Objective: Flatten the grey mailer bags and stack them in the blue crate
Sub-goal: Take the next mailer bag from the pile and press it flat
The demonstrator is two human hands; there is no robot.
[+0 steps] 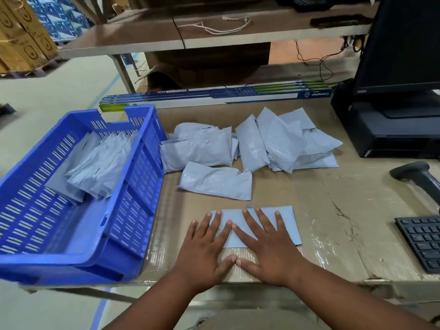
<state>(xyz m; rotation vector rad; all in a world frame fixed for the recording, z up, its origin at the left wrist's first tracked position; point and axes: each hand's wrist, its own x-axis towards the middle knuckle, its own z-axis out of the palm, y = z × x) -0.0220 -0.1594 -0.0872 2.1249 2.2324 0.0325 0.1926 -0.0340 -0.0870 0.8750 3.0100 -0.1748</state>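
Note:
A flat grey mailer bag [287, 222] lies on the cardboard-covered table near its front edge. My left hand [206, 251] and my right hand [266, 246] press down on it side by side, fingers spread and straight, thumbs touching. Behind it lies a puffy grey mailer [215, 181], and further back a loose pile of several crumpled mailers [269, 141]. The blue crate [128, 217] stands at the left of the table and holds a leaning stack of flattened mailers [100, 160].
A black keyboard [421, 239] and a barcode scanner [419, 177] sit at the right edge. A monitor on a black stand [390, 125] fills the back right. Long light-tube boxes [214, 96] lie along the back of the table under a shelf.

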